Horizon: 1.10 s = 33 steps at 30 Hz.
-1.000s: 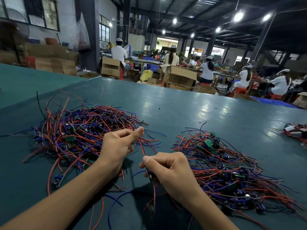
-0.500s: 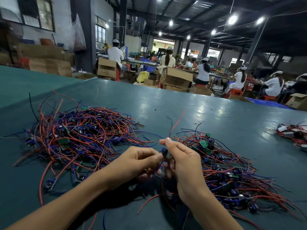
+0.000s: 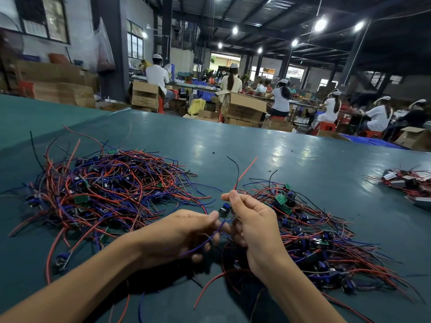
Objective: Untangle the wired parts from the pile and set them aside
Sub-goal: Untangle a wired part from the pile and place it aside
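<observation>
A tangled pile point(image 3: 112, 192) of red, blue and black wired parts with small green boards lies on the left of the green table point(image 3: 268, 155). A second, flatter pile point(image 3: 319, 238) of the same parts lies on the right. Between them, both hands hold one wired part point(image 3: 224, 210), a small dark component. My right hand point(image 3: 251, 227) pinches its red and black wires, which stick up past the fingertips. My left hand point(image 3: 184, 231) pinches the component from the left, and a blue wire trails down across its fingers.
A smaller heap of parts point(image 3: 410, 185) sits at the table's right edge. Beyond the far edge stand cardboard boxes point(image 3: 242, 108), red stools and several seated workers in white. Loose red and blue wires lie on the table under my forearms.
Both hands have come together between the piles, from lower and apart. The held part has been lifted, and its red and black wires now point upward.
</observation>
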Tool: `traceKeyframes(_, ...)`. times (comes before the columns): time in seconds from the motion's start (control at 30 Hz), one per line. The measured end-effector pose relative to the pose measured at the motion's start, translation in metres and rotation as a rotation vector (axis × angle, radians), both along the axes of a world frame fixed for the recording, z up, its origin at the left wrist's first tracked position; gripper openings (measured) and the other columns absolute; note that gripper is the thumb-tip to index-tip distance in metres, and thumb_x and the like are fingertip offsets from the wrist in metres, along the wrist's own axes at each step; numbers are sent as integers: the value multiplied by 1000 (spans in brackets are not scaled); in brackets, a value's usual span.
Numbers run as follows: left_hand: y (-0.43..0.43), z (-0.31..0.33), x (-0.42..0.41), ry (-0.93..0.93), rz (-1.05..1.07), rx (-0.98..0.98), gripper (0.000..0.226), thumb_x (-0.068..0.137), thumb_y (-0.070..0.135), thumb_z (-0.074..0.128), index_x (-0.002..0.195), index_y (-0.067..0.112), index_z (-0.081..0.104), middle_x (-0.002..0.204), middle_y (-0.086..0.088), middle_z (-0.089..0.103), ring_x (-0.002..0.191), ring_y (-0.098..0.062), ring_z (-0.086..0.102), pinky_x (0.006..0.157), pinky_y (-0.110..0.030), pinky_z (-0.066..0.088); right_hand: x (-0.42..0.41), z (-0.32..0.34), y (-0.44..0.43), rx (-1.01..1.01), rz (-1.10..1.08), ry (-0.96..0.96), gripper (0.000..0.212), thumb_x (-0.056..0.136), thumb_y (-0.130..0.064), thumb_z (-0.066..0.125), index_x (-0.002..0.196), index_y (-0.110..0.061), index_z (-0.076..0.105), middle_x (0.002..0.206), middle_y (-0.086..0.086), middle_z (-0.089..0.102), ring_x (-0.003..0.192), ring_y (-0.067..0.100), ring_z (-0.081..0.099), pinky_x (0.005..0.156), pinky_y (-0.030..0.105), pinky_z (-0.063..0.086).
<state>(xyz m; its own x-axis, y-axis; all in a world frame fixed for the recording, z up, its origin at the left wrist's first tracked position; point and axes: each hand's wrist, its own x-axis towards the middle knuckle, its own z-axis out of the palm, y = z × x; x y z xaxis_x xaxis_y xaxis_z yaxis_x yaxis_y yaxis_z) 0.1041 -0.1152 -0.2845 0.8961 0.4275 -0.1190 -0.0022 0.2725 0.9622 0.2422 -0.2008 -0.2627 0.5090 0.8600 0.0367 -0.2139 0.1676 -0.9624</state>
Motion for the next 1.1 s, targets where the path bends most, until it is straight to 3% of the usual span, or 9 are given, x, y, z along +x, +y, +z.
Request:
traceKeyframes(0.07, 0, 2, 1, -2, -34, -101, 43, 94, 43, 52, 103, 10, 79, 93, -7, 71, 78, -20, 66, 60, -30, 54, 1, 0, 1, 4, -2, 0, 22, 100, -21, 60, 87, -7, 73, 41, -5, 40, 29, 4, 43, 29, 14, 31)
traceKeyframes(0.13, 0, 4, 1, -11, -56, -219, 43, 95, 43, 51, 102, 10, 78, 83, -5, 65, 74, -23, 66, 60, -33, 56, 2, -1, 2, 1, -11, -43, 23, 99, -23, 62, 84, -11, 75, 49, 3, 34, 32, 5, 32, 31, 14, 26)
traceKeyframes(0.23, 3, 3, -2, 2, -25, -234, 32, 98, 39, 55, 93, 14, 74, 67, 4, 32, 48, -8, 33, 39, -19, 36, 4, -2, 4, 30, -4, -56, 24, 100, -22, 59, 91, -5, 73, 63, 7, 28, 38, 8, 19, 36, 15, 17)
traceKeyframes(0.33, 5, 4, -4, 9, 5, -98, 28, 100, 40, 54, 81, 22, 63, 73, 2, 16, 49, -6, 14, 37, -15, 20, 13, 5, 3, 103, -41, 2, 25, 101, -17, 58, 97, 5, 70, 59, 3, 32, 38, 8, 19, 34, 16, 19)
traceKeyframes(0.67, 5, 0, -1, -67, 143, 142, 29, 100, 37, 53, 83, 15, 63, 59, 3, 20, 47, -9, 16, 42, -16, 23, 41, 25, -7, 318, -259, 86, 24, 101, -19, 58, 97, 3, 69, 53, -4, 37, 39, 6, 28, 34, 19, 24)
traceKeyframes(0.8, 6, -9, 5, -36, 354, 462, 36, 105, 35, 47, 77, 17, 61, 50, 2, 28, 38, -12, 22, 43, -19, 26, 55, 28, -8, 291, -283, 159, 22, 102, -16, 58, 97, 3, 69, 62, -1, 51, 40, 5, 28, 33, 18, 22)
traceKeyframes(0.93, 8, -13, 3, -44, 491, 736, 35, 100, 47, 49, 80, 22, 63, 50, -3, 35, 42, -16, 32, 50, -29, 32, 72, 31, -10, 182, -245, 216, 17, 100, -12, 58, 94, 2, 66, 67, 3, 63, 41, 3, 33, 32, 15, 22)
traceKeyframes(1.0, 9, -12, 3, -72, 518, 734, 36, 99, 48, 50, 81, 20, 63, 53, -5, 33, 46, -16, 30, 51, -35, 30, 84, 33, -12, 137, -221, 250, 14, 99, -8, 57, 90, 0, 63, 69, 6, 64, 40, 3, 36, 31, 14, 22)
traceKeyframes(1.1, 8, -10, 6, -135, 454, 543, 35, 96, 43, 55, 82, 12, 63, 55, 0, 30, 45, -15, 24, 46, -27, 25, 104, 37, -14, 56, -182, 263, 11, 98, -4, 55, 87, -3, 57, 73, 9, 66, 38, 2, 37, 29, 13, 20)
